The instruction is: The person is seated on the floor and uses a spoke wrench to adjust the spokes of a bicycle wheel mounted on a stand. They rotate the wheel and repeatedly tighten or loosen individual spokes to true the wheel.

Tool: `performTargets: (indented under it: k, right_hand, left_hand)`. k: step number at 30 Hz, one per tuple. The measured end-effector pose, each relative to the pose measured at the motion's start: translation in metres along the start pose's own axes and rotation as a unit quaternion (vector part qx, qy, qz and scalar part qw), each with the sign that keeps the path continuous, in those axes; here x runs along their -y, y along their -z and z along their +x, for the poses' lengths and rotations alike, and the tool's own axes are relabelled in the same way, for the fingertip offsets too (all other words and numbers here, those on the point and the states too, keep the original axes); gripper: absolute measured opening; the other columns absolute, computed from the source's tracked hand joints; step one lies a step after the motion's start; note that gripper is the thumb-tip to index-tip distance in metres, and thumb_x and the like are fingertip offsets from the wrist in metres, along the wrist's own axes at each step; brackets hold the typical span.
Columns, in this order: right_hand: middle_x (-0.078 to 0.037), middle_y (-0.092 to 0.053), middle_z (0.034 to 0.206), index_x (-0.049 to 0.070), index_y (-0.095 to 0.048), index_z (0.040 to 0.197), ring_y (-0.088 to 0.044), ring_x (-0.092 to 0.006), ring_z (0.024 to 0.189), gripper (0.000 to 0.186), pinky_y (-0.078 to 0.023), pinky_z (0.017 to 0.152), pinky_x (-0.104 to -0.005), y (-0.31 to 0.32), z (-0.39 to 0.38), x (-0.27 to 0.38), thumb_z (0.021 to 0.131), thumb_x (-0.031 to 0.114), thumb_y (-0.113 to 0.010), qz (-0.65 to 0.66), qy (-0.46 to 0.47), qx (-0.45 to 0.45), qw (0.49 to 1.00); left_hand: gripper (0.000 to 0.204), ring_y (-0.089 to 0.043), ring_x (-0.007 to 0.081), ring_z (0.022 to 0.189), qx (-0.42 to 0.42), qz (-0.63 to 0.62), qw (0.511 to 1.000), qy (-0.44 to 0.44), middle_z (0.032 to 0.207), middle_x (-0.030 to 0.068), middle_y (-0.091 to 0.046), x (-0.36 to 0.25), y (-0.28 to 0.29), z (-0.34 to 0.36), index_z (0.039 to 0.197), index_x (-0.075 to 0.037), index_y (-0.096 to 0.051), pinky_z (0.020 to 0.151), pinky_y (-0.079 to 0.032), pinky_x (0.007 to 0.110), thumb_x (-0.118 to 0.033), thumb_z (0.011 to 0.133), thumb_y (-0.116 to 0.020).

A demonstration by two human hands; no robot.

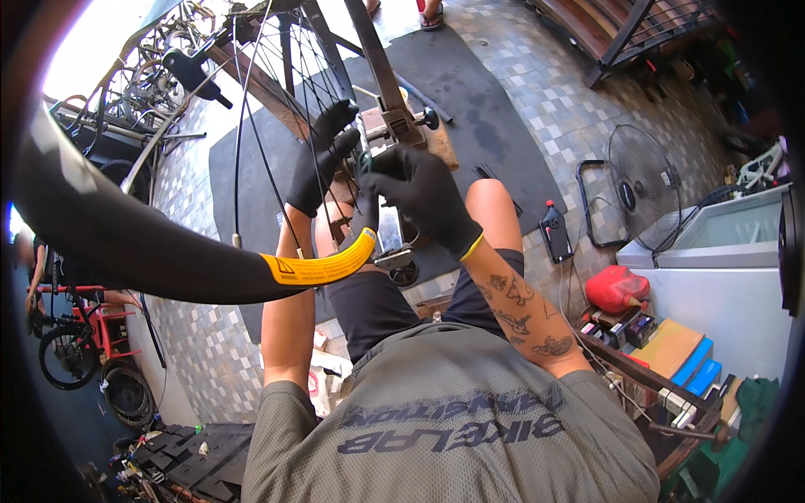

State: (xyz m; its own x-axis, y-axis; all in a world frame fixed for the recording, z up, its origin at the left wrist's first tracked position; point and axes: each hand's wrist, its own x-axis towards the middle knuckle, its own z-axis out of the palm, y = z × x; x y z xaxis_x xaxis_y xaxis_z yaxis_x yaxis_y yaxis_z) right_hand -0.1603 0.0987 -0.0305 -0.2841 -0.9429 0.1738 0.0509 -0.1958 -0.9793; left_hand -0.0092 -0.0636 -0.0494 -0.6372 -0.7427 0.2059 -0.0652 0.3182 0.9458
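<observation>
Wheel (168, 251) is curving before me; I'm seeing left hand (323, 159) spreading loosely behind spokes (237, 180), right hand (419, 197) curling, its hold unclear to me.

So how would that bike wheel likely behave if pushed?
The wheel would probably spin rather than tip, since it appears mounted on the metal stand. Its deep black rim looks stiff and unlikely to sag. The thin spokes, though, might flex a little if pressed singly.

A dark mat (478, 92) lies on the grey tiled floor (570, 117) near a white chest freezer (708, 306).
</observation>
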Motion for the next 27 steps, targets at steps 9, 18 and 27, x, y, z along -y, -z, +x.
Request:
performTargets:
  k: [9,18,27]
  right_hand:
    - [-0.008,-0.077,0.089,-0.003,-0.073,0.102,-0.071,-0.0098,0.08,0.02,-0.057,0.075,-0.0278,0.001,-0.012,0.018,0.091,0.012,-0.078,-0.008,-0.019,0.055,0.998]
    - [-0.012,-0.078,0.088,-0.003,-0.074,0.097,-0.073,-0.0142,0.077,0.016,-0.058,0.074,-0.0302,-0.018,-0.015,0.021,0.087,0.008,-0.081,-0.128,0.056,-0.013,0.99]
    - [-0.013,-0.079,0.096,-0.001,-0.067,0.114,-0.077,-0.017,0.087,0.035,-0.059,0.08,-0.0295,-0.018,-0.004,0.007,0.085,0.008,-0.085,-0.113,0.035,-0.036,0.992]
  left_hand:
    - [0.075,-0.054,0.0322,0.142,-0.01,0.032,0.999,-0.013,0.151,0.0173,-0.059,0.021,0.005,0.01,0.153,-0.004,-0.05,0.119,-0.04,0.044,-0.051,0.097,-0.07]
    - [0.044,-0.07,0.0213,0.109,-0.075,0.114,0.983,0.12,0.12,0.0174,-0.072,-0.008,0.006,-0.014,0.13,0.003,-0.066,0.093,-0.053,0.034,-0.033,0.104,-0.069]
    - [0.029,-0.065,0.0127,0.094,0.041,-0.015,0.994,0.1,0.102,0.0055,-0.071,-0.031,0.011,-0.063,0.121,0.001,-0.071,0.085,-0.052,0.029,-0.022,0.105,-0.067]
